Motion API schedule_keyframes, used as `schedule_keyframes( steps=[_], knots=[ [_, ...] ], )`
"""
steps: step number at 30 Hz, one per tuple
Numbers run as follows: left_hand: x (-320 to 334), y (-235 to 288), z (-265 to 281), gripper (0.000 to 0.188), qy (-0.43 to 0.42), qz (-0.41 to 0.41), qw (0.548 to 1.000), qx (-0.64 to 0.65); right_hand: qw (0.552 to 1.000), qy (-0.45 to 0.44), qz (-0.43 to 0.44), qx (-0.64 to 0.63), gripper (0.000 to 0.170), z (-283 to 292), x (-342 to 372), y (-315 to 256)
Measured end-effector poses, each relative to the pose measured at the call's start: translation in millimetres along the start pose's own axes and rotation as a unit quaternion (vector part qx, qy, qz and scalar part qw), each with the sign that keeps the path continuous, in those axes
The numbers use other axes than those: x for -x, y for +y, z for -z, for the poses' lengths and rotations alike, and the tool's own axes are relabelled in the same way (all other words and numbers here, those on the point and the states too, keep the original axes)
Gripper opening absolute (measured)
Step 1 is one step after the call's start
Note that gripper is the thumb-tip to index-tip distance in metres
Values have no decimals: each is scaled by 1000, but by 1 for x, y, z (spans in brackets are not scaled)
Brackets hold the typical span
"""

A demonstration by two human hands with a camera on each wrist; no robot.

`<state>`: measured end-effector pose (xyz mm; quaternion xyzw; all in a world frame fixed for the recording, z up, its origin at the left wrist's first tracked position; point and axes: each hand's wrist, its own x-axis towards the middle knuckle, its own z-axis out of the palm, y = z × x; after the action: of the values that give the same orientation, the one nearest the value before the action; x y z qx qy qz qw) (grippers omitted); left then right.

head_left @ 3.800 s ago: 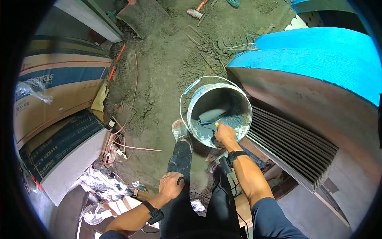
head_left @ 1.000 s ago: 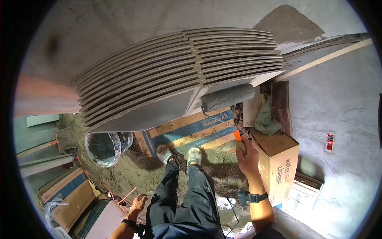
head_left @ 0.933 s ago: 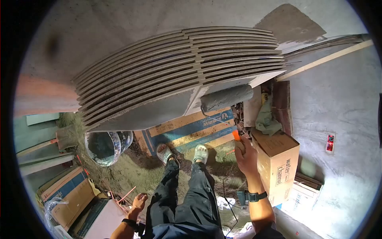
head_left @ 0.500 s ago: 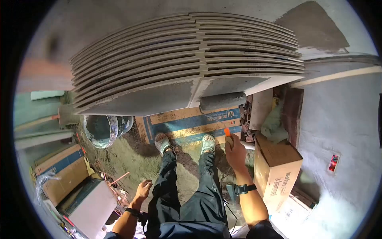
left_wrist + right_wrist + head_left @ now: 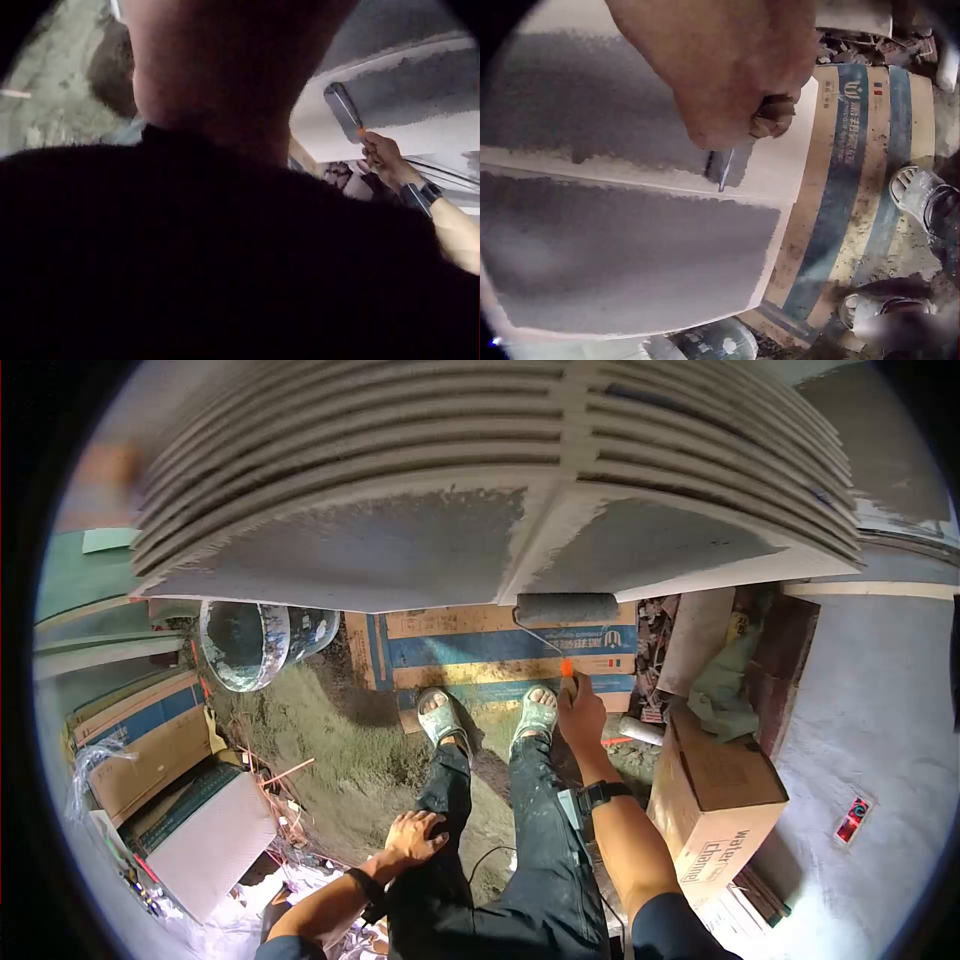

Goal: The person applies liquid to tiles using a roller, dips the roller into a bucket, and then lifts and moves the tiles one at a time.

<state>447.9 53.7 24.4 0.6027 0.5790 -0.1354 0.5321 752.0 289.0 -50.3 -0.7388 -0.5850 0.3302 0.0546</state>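
Note:
In the head view my right hand (image 5: 582, 715) grips the handle of a paint roller (image 5: 567, 608), with an orange collar above the fist. The grey-coated roller sleeve lies along the lower edge of the right front slab (image 5: 650, 545), one of a leaning stack. Grey coating covers much of this slab and of the left one (image 5: 380, 550), leaving pale borders. The left wrist view shows the roller (image 5: 343, 111) against the slab too; in the right wrist view the hand (image 5: 727, 67) mostly hides it. My left hand (image 5: 415, 838) rests on the left thigh, fingers relaxed.
A bucket (image 5: 232, 647) smeared with grey stands at the left end of the stack. Flat cardboard (image 5: 480, 650) lies before my sandals. A "water channel" carton (image 5: 725, 790) is at my right; boxed tiles (image 5: 150, 750) and scraps lie left.
The roller, in the bucket at first, has since come down the right slab to its lower edge, and the coated patch there is larger. My left hand, lately hanging free, now rests on the thigh.

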Motion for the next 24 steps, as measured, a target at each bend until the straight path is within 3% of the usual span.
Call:
schedule_keyframes(
  steps=[3,8,15,17,19,24],
  knots=[
    [1,-6,-1,41,5,27,995,93,1000,-1,-1,17,41,-40,-14,21],
    [-5,1,0,35,29,36,996,71,999,-15,-44,28,37,-92,-40,39],
    [-12,-5,10,29,66,37,994,82,998,-15,-15,67,43,-150,-63,67],
    [-13,-6,14,28,75,37,992,94,998,-16,-15,66,44,-158,-67,63],
    [-14,-6,17,27,77,35,991,103,991,-52,-102,68,37,-164,-72,61],
    [-14,-8,18,27,79,41,991,98,994,-32,-88,52,38,-158,-67,52]
  ],
)
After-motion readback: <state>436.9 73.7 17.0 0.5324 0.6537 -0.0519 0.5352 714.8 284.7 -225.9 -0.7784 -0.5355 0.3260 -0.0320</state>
